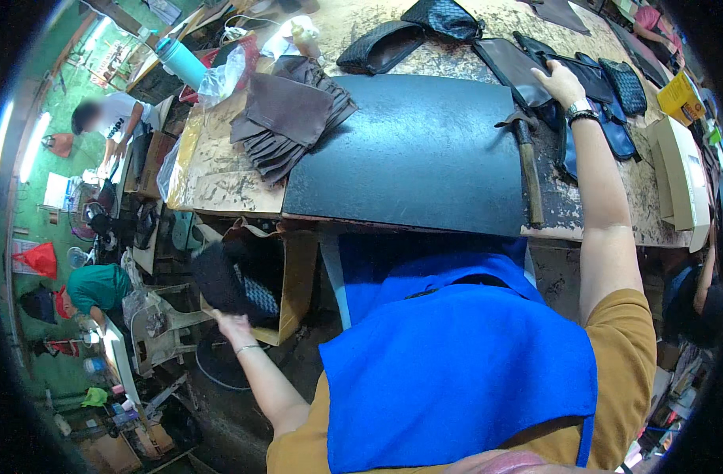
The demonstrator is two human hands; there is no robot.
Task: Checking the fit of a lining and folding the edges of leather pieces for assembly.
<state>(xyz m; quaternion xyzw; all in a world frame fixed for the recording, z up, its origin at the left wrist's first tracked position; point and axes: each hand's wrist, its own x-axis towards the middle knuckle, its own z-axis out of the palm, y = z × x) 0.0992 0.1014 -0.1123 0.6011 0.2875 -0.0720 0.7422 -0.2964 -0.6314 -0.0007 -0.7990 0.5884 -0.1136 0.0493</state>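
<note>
Down at the left, beside the table, my left hand (233, 325) grips the lower edge of a dark woven leather pouch (219, 276), blurred by motion. The pouch is in front of an open cardboard box (300, 276), where more dark woven material shows. My right arm stretches far forward over the table. At its end my right hand (563, 83) lies with fingers apart on a group of dark pouches, touching a flat black pouch (513, 69). Its fingertips are small and partly hidden. A hammer (527, 162) lies just nearer, on the right of a black work board (409, 150).
A stack of brown leather pieces (286, 114) overlaps the board's left side. More woven pouches (385, 46) lie at the back. At right stand a cream box (677, 178) and a yellow container (681, 99). A teal bottle (180, 62) is far left; other people work beyond.
</note>
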